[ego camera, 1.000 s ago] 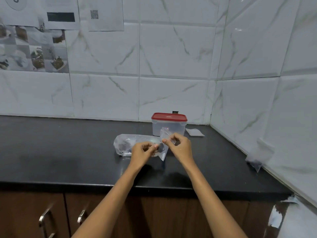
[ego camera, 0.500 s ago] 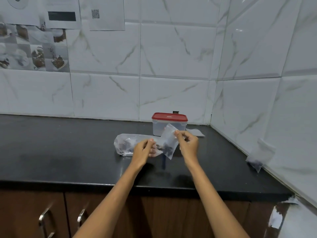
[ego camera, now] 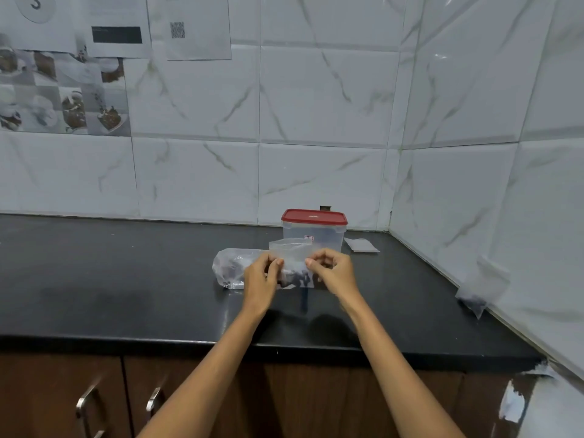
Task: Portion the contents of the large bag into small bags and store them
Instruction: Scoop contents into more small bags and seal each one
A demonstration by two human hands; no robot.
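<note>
While held up between both hands, small bag (ego camera: 292, 252) hangs just above counter (ego camera: 126, 279), mouth upward, dark contents gathered at bottom edge. Left hand (ego camera: 260, 276) pinches left side of small bag, thumb and fingers curled onto the plastic. Right hand (ego camera: 333, 270) pinches right side, fingers curled the same way. Hands level with each other, apart by the width of the bag, both well forward of counter edge. Small bag stands roughly upright, flat face toward camera, long axis hard to tell; top rim runs left to right and sags slightly open.

Directly behind and to left of left hand, large bag (ego camera: 230, 268) lies flat on counter, clear plastic, crumpled, long axis left to right, dark contents visible inside. Which end is open cannot be told; right end hidden behind hands and small bag.

Behind small bag, near back wall, clear container (ego camera: 316, 237) with red lid (ego camera: 313, 216), lid on. Just right of container, flat empty bags (ego camera: 361, 245) on counter toward the corner. Far right, against side wall tiles, another filled bag (ego camera: 483, 287), leaning, dark contents at its lower tip, well apart from both hands.

Papers (ego camera: 117, 26) taped to wall at upper left, one with QR code. Brown cabinet doors (ego camera: 63, 399) with metal handles below counter.
</note>
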